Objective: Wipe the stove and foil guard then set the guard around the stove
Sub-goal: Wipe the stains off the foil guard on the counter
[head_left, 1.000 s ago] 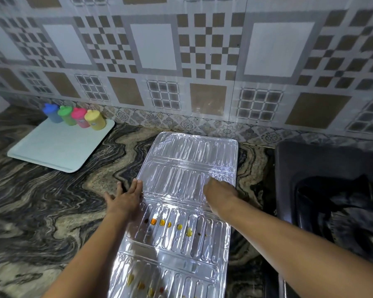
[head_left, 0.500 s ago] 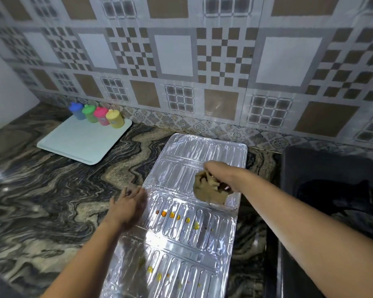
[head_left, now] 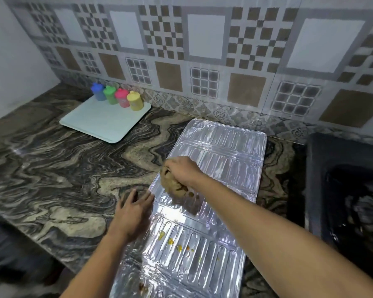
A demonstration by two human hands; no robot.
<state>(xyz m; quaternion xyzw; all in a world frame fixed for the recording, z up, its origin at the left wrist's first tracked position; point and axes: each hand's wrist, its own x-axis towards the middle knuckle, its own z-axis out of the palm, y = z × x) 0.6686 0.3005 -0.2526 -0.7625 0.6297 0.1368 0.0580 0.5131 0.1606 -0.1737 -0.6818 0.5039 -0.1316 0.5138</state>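
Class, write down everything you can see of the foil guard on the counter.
The foil guard is a shiny, silvery sheet, embossed with rows of ribs and creased into panels. It lies unfolded flat on the counter, left of the stove, its far end near the wall. Yellow and orange spots dot a near panel. The right hand presses a brown cloth on its middle; the left hand rests on its left edge.

Single head-worn wide-angle view, forward and down, close above the foil guard (head_left: 224, 160)
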